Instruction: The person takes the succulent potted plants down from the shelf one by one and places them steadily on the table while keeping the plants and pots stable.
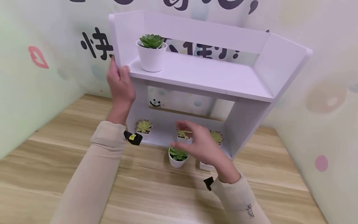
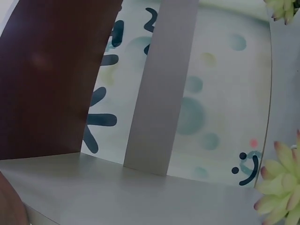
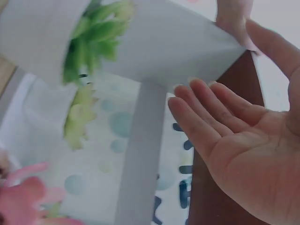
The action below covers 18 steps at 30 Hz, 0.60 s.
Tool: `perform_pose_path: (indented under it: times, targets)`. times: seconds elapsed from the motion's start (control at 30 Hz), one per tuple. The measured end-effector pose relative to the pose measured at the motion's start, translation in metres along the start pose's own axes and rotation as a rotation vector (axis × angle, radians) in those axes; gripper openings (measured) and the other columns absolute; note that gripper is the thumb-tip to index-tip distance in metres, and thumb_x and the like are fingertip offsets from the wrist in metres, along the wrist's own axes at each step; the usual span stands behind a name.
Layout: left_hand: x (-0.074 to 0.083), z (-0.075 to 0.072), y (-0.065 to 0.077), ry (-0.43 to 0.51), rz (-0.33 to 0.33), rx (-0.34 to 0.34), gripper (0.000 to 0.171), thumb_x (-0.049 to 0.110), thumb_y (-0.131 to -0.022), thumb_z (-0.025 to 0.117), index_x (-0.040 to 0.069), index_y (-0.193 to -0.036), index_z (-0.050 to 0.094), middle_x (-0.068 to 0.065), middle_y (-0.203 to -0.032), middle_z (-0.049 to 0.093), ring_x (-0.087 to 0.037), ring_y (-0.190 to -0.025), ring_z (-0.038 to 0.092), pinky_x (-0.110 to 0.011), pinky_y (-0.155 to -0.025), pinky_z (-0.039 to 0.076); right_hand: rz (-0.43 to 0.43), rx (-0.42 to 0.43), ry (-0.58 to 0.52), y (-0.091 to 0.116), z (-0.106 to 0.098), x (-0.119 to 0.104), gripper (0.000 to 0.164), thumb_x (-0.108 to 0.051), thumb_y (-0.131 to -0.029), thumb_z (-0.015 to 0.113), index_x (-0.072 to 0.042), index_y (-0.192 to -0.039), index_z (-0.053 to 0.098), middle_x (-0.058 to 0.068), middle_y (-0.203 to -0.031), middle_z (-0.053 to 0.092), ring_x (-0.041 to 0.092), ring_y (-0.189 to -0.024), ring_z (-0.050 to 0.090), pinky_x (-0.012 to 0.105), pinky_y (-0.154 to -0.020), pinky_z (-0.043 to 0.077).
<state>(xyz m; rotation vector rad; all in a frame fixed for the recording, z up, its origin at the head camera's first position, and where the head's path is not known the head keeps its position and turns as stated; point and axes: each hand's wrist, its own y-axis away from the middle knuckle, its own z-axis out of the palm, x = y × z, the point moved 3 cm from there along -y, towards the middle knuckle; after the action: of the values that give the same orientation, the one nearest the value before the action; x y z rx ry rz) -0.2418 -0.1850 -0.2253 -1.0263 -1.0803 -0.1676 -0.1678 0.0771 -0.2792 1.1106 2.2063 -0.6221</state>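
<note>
My left hand (image 1: 121, 82) grips the left side panel of a white two-tier shelf (image 1: 212, 76), its thumb at the front edge. On the upper board, close to that hand, stands a white pot with a dark green succulent (image 1: 152, 56). My right hand (image 1: 199, 141) hovers in front of the lower tier, thumb and fingers apart and nothing between them. Below its thumb, a potted green succulent (image 1: 178, 157) sits on the table. The right wrist view shows the palm (image 3: 253, 159) bare and the fingers extended.
Yellow-green succulents stand along the lower board: one at left (image 1: 144, 127), one mid-shelf (image 1: 183, 135) partly behind my right hand, one at right (image 1: 216, 137). A white pot (image 1: 206, 167) on the wooden table (image 1: 156, 196) is mostly hidden by my right wrist. A pink plant (image 3: 33, 192) shows in the right wrist view.
</note>
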Motion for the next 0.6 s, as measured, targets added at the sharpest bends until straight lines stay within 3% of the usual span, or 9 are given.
perform_pose_path:
  times: [0.3,0.6]
  targets:
    - [0.002,0.001,0.002,-0.011,0.012,0.019,0.049,0.012,-0.089,0.035,0.001,-0.131,0.058,-0.014,-0.123,0.066,-0.009,-0.101,0.054,-0.02,-0.091,0.041,-0.101,0.125,-0.179,-0.002,-0.027,-0.041,0.059,-0.023,-0.088,0.078,-0.011,-0.14,0.055,0.003,-0.14,0.06,0.018,-0.133,0.057,0.028,-0.109,0.046]
    - [0.002,0.0,0.001,-0.024,0.012,0.021,0.049,0.013,-0.09,0.036,0.002,-0.132,0.058,-0.014,-0.125,0.067,-0.01,-0.103,0.055,-0.021,-0.092,0.042,-0.215,0.211,-0.173,-0.014,-0.054,-0.081,0.064,-0.02,-0.083,0.082,-0.011,-0.141,0.055,0.0,-0.142,0.06,0.011,-0.132,0.056,0.023,-0.107,0.047]
